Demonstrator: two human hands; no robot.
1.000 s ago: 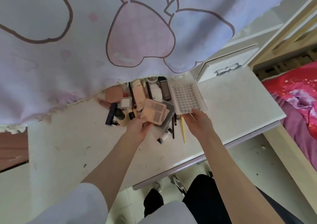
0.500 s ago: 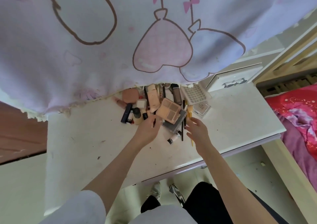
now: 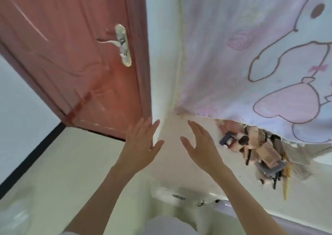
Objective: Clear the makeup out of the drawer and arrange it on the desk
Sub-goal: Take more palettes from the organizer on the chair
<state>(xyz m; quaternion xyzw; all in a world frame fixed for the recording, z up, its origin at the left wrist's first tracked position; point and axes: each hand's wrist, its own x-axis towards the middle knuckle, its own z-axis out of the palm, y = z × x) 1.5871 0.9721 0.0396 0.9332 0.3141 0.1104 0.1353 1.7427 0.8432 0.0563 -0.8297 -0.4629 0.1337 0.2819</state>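
Note:
A heap of makeup (image 3: pixel 258 152) lies on the white desk (image 3: pixel 206 173) at the right: palettes, tubes, a dark blue stick and a yellow pencil, partly under the hanging cloth. My left hand (image 3: pixel 142 144) is raised with fingers spread and holds nothing. It is past the desk's left end, in front of the door. My right hand (image 3: pixel 201 144) is also spread and empty, above the bare left part of the desk, well left of the heap. No drawer shows clearly.
A reddish-brown door (image 3: pixel 77 55) with a pale handle (image 3: pixel 123 45) fills the upper left. A white cloth with pink cartoon shapes (image 3: pixel 251 55) hangs over the back of the desk. Pale floor (image 3: pixel 45 162) lies at the lower left.
The view has swung far left, so the makeup heap now sits at the right edge. Both hands have left the heap and moved left, fingers now spread and empty.

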